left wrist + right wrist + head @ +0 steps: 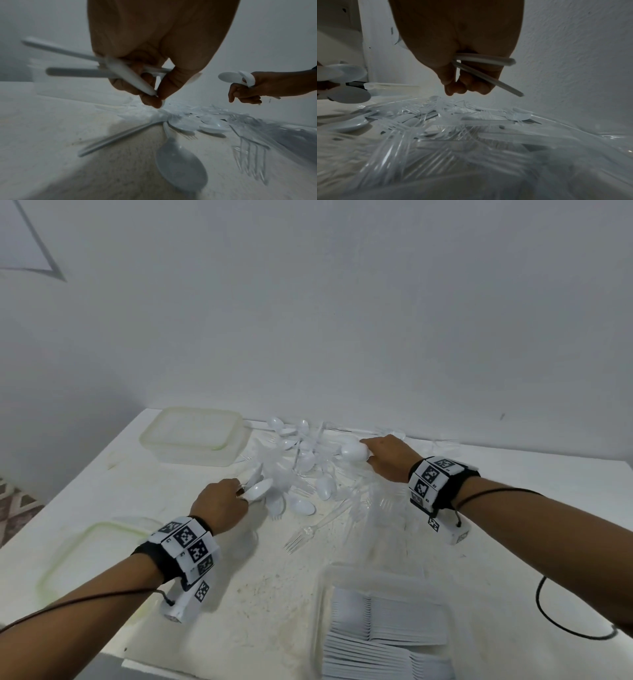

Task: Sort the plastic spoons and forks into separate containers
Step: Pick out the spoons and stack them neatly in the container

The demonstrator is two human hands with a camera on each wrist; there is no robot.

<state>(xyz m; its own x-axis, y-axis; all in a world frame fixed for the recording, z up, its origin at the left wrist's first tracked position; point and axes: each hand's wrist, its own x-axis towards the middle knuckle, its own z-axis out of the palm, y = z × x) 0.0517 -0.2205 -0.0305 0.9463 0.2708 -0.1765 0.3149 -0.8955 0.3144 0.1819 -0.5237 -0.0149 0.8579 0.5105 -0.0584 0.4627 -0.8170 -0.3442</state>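
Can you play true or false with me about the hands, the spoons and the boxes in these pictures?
1. Both hands hold white spoons. True: the left hand grips spoons and the right hand grips spoons.
2. The near box is empty. False: stacked white cutlery lies in it.
3. The pile is all sorted away. False: spoons and clear forks lie mixed on the table.
4. The far box has a lid on. True.
5. A clear fork lies on the table. True.
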